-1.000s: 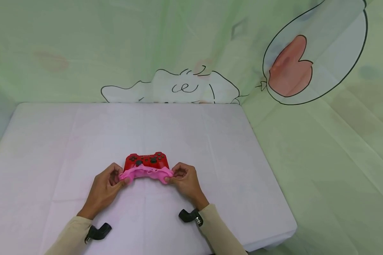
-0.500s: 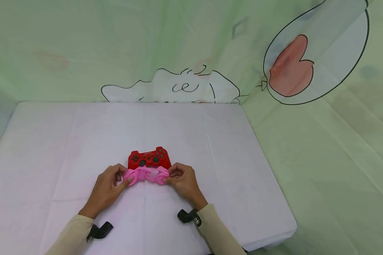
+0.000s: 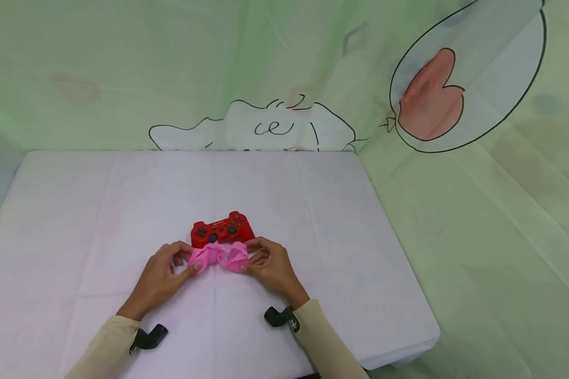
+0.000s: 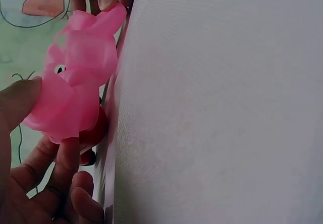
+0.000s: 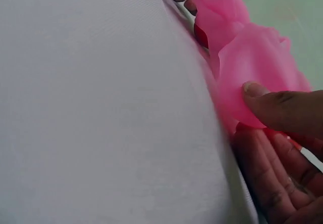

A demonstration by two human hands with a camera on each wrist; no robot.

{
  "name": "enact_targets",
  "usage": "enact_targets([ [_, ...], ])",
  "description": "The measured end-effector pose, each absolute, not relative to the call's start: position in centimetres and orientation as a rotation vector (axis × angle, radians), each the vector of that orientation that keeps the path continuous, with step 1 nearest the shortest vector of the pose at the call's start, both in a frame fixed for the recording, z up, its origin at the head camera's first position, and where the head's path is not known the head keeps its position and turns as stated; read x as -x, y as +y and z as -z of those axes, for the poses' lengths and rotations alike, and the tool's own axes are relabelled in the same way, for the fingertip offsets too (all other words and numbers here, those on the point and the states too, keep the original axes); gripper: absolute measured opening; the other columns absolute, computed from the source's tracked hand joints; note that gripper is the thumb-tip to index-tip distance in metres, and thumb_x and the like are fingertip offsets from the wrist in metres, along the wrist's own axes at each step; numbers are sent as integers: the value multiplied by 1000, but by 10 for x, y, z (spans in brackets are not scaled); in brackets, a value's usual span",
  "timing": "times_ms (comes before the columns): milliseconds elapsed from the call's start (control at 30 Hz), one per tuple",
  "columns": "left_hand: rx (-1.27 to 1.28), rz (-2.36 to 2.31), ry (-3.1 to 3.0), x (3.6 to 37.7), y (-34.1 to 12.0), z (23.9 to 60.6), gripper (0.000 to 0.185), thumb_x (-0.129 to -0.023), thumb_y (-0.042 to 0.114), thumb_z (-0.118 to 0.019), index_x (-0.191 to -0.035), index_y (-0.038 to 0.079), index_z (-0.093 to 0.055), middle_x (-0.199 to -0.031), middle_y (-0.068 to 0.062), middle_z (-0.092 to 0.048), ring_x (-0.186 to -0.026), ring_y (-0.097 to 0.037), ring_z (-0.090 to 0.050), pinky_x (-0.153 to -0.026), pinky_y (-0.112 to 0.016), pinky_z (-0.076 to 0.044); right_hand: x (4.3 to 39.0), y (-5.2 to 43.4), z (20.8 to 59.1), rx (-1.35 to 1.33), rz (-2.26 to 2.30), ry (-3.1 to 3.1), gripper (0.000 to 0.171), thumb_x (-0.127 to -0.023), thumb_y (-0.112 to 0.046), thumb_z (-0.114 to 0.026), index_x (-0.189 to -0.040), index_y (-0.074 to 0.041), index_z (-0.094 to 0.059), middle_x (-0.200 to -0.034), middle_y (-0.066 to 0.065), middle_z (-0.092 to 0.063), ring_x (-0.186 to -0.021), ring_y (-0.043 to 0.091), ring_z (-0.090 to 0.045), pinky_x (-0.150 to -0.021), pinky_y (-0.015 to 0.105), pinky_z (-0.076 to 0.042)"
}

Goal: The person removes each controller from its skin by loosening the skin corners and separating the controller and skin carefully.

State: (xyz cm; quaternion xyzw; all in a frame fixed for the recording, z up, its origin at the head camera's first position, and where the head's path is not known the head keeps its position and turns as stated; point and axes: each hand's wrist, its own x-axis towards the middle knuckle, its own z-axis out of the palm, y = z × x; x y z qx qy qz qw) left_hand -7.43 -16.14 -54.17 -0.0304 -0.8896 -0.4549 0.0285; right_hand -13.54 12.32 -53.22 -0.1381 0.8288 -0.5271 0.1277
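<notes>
A red game controller [image 3: 223, 229] lies on the table with its buttons and sticks facing up, tilted so its right side sits farther back. In front of it, a soft pink silicone controller cover [image 3: 232, 257] is bunched and folded between both hands. My left hand [image 3: 158, 276] pinches the cover's left end between thumb and fingers. At the opposite end, my right hand [image 3: 276, 269] pinches it the same way. The left wrist view shows the stretchy pink cover [image 4: 83, 57] overlapping a sliver of the red controller [image 4: 95, 132]. The controller's handles are mostly hidden behind cover and fingers.
A white cloth covers the table [image 3: 137, 200], whose right edge runs down beside the right arm. Green curtains with a drawn balloon [image 3: 483, 95] stand behind and to the right. Both wrists wear black camera mounts [image 3: 149, 337].
The red controller has slid back a little and turned, coming out from under the pink cover. The cover is bunched tighter, and both hands have drawn slightly closer together.
</notes>
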Motion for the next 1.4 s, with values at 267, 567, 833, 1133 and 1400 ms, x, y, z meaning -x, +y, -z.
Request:
enact_targets([
  [267, 88, 1442, -2725, 81, -164, 532, 43, -90, 40, -85, -120, 17, -64, -103, 2, -67, -92, -16, -54, -74, -26, -45, 143, 126, 515, 456, 1453, 2565, 52, -76, -16, -98, -122, -16, -73, -114, 1, -75, -84, 15, -76, -77, 26, -63],
  [567, 88, 1476, -2650, 99, -162, 523, 35, -96, 33, -80, -123, 18, -64, -111, 0, -69, -98, -16, -55, -75, -26, -48, 155, 92, 495, 713, 1487, 2645, 26, -84, -16, -92, -106, -10, -81, -99, 4, -77, -82, 13, -68, -76, 29, -62],
  [833, 133, 1514, -2579, 121, -148, 517, 26, -96, 26, -82, -116, 19, -67, -107, 2, -73, -93, -15, -54, -70, -25, -44, 159, 53, 489, 749, 1230, 2791, 14, -89, -22, -88, -98, -13, -83, -90, -3, -80, -79, 6, -65, -72, 17, -52],
  [1133, 101, 1444, -2604, 128, -138, 518, 15, -95, 17, -81, -108, 19, -73, -95, 1, -74, -86, -17, -51, -68, -28, -42, 155, 47, 484, 609, 1196, 2794, 10, -89, -18, -88, -93, -13, -81, -80, -3, -78, -68, -1, -65, -64, 14, -51],
  [1400, 89, 1473, -2598, 128, -136, 519, 19, -92, 14, -84, -108, 19, -74, -96, 0, -72, -85, -18, -50, -69, -28, -41, 153, 46, 483, 524, 1138, 2790, 18, -83, -19, -93, -91, -12, -79, -81, -2, -80, -69, -2, -72, -67, 15, -53],
])
